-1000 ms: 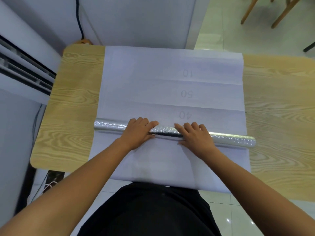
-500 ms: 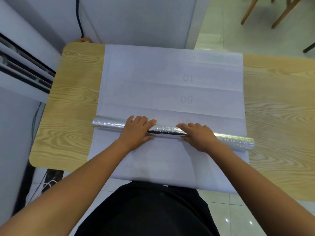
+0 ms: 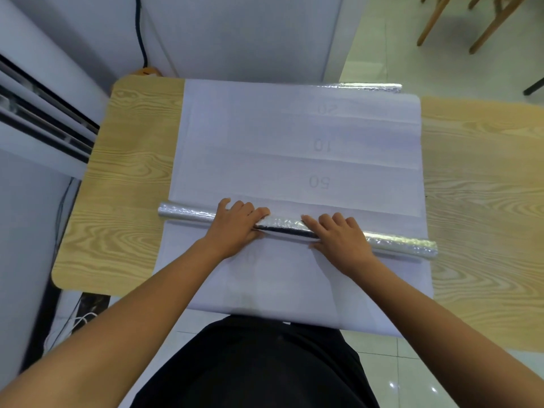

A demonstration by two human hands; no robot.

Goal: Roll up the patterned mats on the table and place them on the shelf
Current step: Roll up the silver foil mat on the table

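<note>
Both hands are down on the roll [image 3: 188,214], a silvery tube lying across the middle of the frame, tilted a little lower on the right. The left hand [image 3: 235,228] sits just left of centre, fingers straight and close together, laid flat over the top of the tube, thumb on the near side. The right hand [image 3: 338,240] is just right of centre in the same pose: fingers extended side by side across the tube, palm pressing down. A short stretch of the tube shows between the two hands, and its ends stick out well past each hand, the left end over bare wood.

The rest of the mat [image 3: 294,160] lies flat, white backing up, running from the tube towards the top of the frame, with faint numbers 50, 10 and 20 showing through. More of it lies spread below the hands, down to the near edge of the wooden surface [image 3: 123,178]. A silver edge [image 3: 368,87] glints at the mat's far end. Chair legs [image 3: 435,22] stand in the upper right, and a dark cable [image 3: 141,30] hangs in the upper left.
</note>
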